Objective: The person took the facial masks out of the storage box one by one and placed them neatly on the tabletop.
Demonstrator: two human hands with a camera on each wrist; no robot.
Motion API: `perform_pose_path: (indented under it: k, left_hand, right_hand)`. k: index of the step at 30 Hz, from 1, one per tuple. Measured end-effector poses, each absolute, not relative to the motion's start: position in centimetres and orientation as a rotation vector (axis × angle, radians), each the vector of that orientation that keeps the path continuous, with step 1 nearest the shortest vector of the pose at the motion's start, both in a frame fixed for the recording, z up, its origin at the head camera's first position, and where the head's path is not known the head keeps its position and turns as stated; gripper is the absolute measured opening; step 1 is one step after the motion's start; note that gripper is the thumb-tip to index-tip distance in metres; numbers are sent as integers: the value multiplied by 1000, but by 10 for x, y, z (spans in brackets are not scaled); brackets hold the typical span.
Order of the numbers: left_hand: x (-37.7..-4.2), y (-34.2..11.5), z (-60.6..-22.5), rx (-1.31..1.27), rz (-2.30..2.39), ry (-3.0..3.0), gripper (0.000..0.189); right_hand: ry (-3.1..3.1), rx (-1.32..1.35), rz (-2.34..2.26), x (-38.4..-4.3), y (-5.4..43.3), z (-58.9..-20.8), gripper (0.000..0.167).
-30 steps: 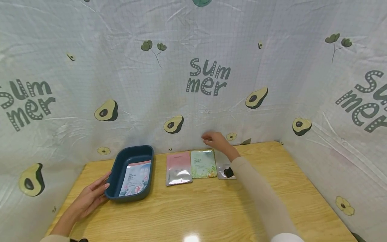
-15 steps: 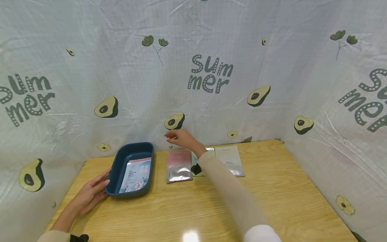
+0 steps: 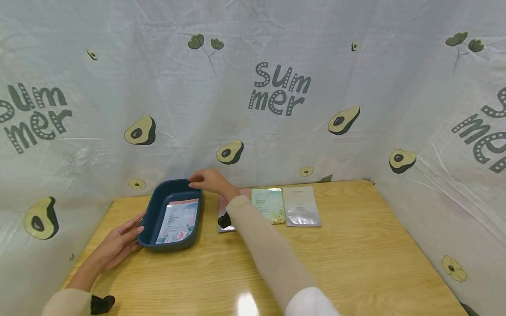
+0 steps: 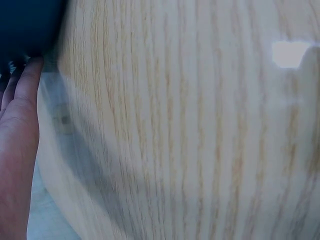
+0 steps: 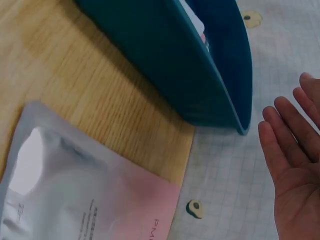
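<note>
A dark blue plastic bin (image 3: 169, 247) stands at the left of the table, with a floral sheet-mask packet (image 3: 178, 221) lying in it. My left hand (image 3: 118, 243) rests against the bin's left side, fingers extended; the left wrist view shows its fingers (image 4: 27, 82) touching the wall. My right hand (image 3: 211, 181) is over the bin's far right corner, holding nothing. In the right wrist view its fingers (image 5: 292, 120) are loosely bent and apart from the rim. A pink and silver packet (image 5: 115, 195) lies beside the bin, partly hidden by my right sleeve in the head view.
Right of the pink packet lie a green floral packet (image 3: 269, 205) and a silvery white packet (image 3: 302, 207), in a row on the wooden table (image 3: 356, 245). A white curtain (image 3: 276, 158) printed with avocados hangs close behind the table's far edge.
My right hand has moved left, from above the green and white packets to the bin's far right corner, uncovering those two packets. My left hand stays against the bin.
</note>
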State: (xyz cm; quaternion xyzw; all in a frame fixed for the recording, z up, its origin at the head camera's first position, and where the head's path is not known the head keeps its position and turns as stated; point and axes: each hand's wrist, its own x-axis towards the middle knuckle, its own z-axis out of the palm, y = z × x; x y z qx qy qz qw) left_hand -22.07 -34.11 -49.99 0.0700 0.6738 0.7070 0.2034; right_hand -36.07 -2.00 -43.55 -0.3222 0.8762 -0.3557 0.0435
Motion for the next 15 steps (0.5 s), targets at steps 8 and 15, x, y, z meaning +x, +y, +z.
perform_pose_path:
  k: [8,15]
  left_hand:
    - [-220,-344,-502,245,2034,1797,69]
    - [-222,-341,-499,247,2055,1772,67]
  right_hand:
    - [2672,-954,-935,-351,-42,-426,37]
    - [2653,-915,-787,-342,-55,-419,41]
